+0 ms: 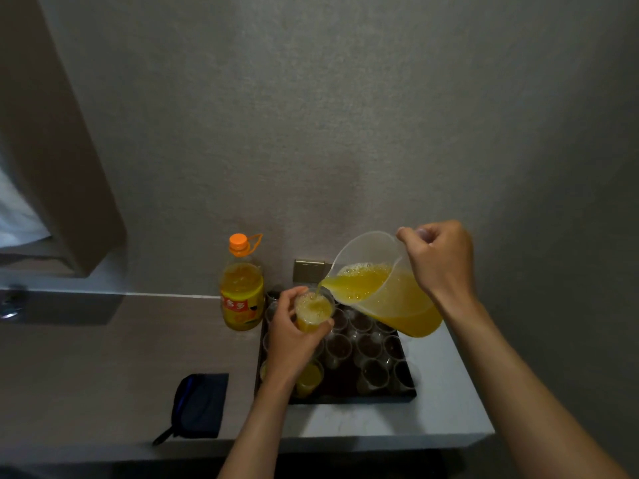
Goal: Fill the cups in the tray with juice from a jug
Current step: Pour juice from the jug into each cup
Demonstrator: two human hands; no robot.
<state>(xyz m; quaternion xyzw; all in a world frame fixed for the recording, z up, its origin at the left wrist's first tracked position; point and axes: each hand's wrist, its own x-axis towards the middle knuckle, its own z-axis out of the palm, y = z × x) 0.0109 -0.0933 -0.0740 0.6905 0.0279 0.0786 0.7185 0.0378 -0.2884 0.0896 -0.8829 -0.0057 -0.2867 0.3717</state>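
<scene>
My right hand (441, 261) grips the handle of a clear plastic jug (380, 292) tilted to the left, and orange juice runs from its spout. Below the spout, my left hand (294, 335) holds a clear plastic cup (314, 311) lifted above the tray, and the cup is partly filled with foamy juice. The dark tray (349, 398) on the counter carries several clear cups (370, 350), most of them without juice. One cup with juice (309, 378) stands at the tray's near left, partly hidden by my left wrist.
A large orange juice bottle (242, 288) with an orange cap stands left of the tray against the wall. A dark blue pouch (198, 406) lies near the counter's front edge. A wall socket plate (308, 270) sits behind the tray. The counter (446, 392) ends just right of the tray.
</scene>
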